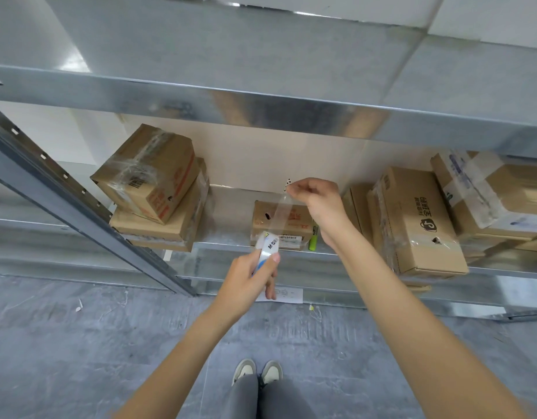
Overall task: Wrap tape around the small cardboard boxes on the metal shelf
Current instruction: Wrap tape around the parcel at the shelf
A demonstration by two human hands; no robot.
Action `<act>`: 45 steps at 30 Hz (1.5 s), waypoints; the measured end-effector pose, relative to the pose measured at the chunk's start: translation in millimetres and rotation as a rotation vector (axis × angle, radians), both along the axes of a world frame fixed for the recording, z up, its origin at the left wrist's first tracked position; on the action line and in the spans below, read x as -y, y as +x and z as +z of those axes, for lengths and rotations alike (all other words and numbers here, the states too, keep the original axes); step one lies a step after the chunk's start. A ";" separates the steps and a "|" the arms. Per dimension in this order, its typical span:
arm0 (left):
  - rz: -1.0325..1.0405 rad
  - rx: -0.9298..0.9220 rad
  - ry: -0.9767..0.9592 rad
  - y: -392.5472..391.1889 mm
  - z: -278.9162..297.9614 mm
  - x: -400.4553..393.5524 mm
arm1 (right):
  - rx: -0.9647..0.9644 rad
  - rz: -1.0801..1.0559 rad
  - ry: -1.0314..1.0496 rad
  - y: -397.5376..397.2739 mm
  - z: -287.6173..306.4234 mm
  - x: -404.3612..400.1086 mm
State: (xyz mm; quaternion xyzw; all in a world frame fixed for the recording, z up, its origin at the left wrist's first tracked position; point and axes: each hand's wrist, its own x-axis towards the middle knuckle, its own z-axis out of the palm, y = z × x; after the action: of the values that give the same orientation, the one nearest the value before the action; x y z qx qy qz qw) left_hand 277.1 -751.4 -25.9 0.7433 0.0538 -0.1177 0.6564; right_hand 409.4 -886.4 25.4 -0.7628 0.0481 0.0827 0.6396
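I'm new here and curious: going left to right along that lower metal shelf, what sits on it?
Two stacked tape-wrapped brown cardboard boxes → small flat brown cardboard box → bright green marker pen → long brown printed cardboard box → taped brown boxes at the far right.

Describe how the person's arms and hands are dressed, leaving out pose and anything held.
Both forearms are bare to the frame's edge: no sleeves in view. The left hand and right hand wear no gloves. No rings, watch or bracelets show on either wrist.
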 end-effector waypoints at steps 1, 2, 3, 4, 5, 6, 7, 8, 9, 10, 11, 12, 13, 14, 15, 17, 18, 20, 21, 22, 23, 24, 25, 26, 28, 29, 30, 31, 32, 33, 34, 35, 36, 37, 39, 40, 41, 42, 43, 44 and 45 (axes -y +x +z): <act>0.002 0.001 -0.020 -5.0 -2.7 1.0 | -0.015 0.020 -0.022 2.5 -2.0 1.5; 0.003 0.002 -0.041 -9.2 -4.7 2.9 | -0.024 0.046 -0.046 4.1 -3.8 1.9; 0.010 -0.004 -0.066 -11.7 -6.7 5.4 | -0.027 0.072 -0.067 4.7 -5.1 1.0; 0.022 -0.019 -0.086 -11.9 -8.2 7.6 | -0.020 0.093 -0.077 5.3 -5.8 -0.8; 0.037 -0.043 -0.091 -10.0 -8.2 9.1 | -0.008 0.102 -0.077 6.2 -5.8 -2.8; 0.051 -0.075 -0.087 -6.0 -7.6 9.8 | 0.008 0.099 -0.063 8.4 -5.4 -4.5; 0.062 -0.116 -0.095 -0.5 -6.5 9.7 | 0.024 0.089 -0.038 11.7 -4.6 -5.7; 0.071 -0.168 -0.122 5.6 -5.3 9.2 | 0.039 0.081 -0.016 16.2 -3.9 -6.6; 0.078 -0.229 -0.156 12.0 -4.2 8.8 | 0.048 0.083 -0.014 20.9 -3.5 -7.8; 0.080 -0.285 -0.183 17.9 -3.5 8.4 | 0.049 0.096 -0.032 25.8 -4.2 -9.5; 0.077 -0.328 -0.194 22.1 -3.3 8.2 | 0.041 0.114 -0.058 30.3 -6.2 -11.5; 0.072 -0.357 -0.191 24.5 -4.0 8.3 | 0.029 0.132 -0.084 34.7 -9.7 -13.3; 0.067 -0.376 -0.185 25.7 -5.5 8.3 | 0.014 0.148 -0.108 39.0 -14.0 -14.8; 0.068 -0.390 -0.183 25.9 -7.5 7.8 | -0.002 0.166 -0.127 43.3 -18.9 -15.4; 0.079 -0.404 -0.188 25.8 -9.3 7.1 | -0.015 0.186 -0.136 47.0 -24.0 -15.4; 0.108 -0.435 -0.204 26.3 -11.8 5.4 | -0.033 0.230 -0.127 52.9 -32.6 -14.7; 0.118 -0.449 -0.211 27.3 -12.5 5.2 | -0.038 0.248 -0.119 55.4 -35.7 -14.9; 0.131 -0.470 -0.245 30.6 -11.8 6.4 | -0.037 0.271 -0.112 60.3 -39.6 -16.2; 0.136 -0.475 -0.265 32.7 -11.1 7.2 | -0.032 0.278 -0.111 62.9 -41.0 -16.9; 0.140 -0.477 -0.276 34.7 -10.4 7.8 | -0.026 0.284 -0.111 65.6 -42.1 -17.4; 0.144 -0.478 -0.280 36.4 -9.5 8.2 | -0.022 0.289 -0.116 68.3 -43.0 -17.7; 0.147 -0.480 -0.280 37.6 -9.2 8.2 | -0.022 0.295 -0.122 70.5 -44.0 -17.9; 0.148 -0.483 -0.281 38.8 -9.6 8.1 | -0.026 0.302 -0.128 72.2 -45.3 -18.1; 0.149 -0.488 -0.283 39.5 -10.5 7.8 | -0.033 0.309 -0.131 73.3 -47.2 -18.6; 0.148 -0.501 -0.274 39.9 -13.7 6.9 | -0.051 0.318 -0.131 74.2 -52.6 -19.7; 0.146 -0.507 -0.262 39.8 -15.7 6.3 | -0.059 0.319 -0.130 74.2 -55.4 -20.2; 0.146 -0.513 -0.250 39.7 -17.6 5.6 | -0.067 0.316 -0.130 74.0 -58.1 -20.6; 0.146 -0.517 -0.243 39.8 -19.3 4.9 | -0.074 0.312 -0.131 74.0 -60.7 -20.7; 0.145 -0.520 -0.238 39.9 -20.8 4.4 | -0.079 0.309 -0.135 74.0 -62.9 -20.4; 0.143 -0.522 -0.233 40.2 -21.9 4.2 | -0.083 0.307 -0.140 74.2 -64.9 -20.2; 0.141 -0.524 -0.231 40.3 -22.9 4.0 | -0.086 0.305 -0.143 74.5 -66.5 -19.9; 0.137 -0.524 -0.231 40.5 -23.5 4.2 | -0.088 0.300 -0.144 75.0 -67.9 -19.7; 0.134 -0.523 -0.232 40.9 -24.2 4.3 | -0.092 0.294 -0.144 75.6 -69.0 -19.5; 0.132 -0.521 -0.234 41.4 -25.0 4.6 | -0.095 0.288 -0.142 76.3 -69.9 -19.3; 0.132 -0.520 -0.239 42.2 -26.5 4.9 | -0.098 0.281 -0.142 77.5 -71.4 -19.0; 0.132 -0.522 -0.241 42.5 -27.3 4.7 | -0.096 0.279 -0.147 77.9 -72.2 -18.8; 0.132 -0.522 -0.240 42.7 -28.1 4.6 | -0.093 0.279 -0.154 78.2 -73.1 -18.8; 0.133 -0.521 -0.236 42.6 -29.3 4.3 | -0.089 0.281 -0.164 78.3 -74.0 -18.8; 0.133 -0.519 -0.231 42.3 -31.0 3.9 | -0.086 0.286 -0.176 78.3 -75.0 -18.9; 0.133 -0.516 -0.225 42.1 -32.9 3.7 | -0.085 0.292 -0.190 78.7 -76.1 -19.1; 0.135 -0.513 -0.221 42.1 -34.9 3.7 | -0.081 0.297 -0.207 79.3 -77.4 -19.3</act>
State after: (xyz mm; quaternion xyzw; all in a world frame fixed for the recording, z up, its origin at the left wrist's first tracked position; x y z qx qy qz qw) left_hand 319.2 -755.0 -60.8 0.6080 0.2543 -0.2631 0.7046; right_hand 488.7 -867.1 -52.0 -0.8193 -0.0309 0.2017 0.5359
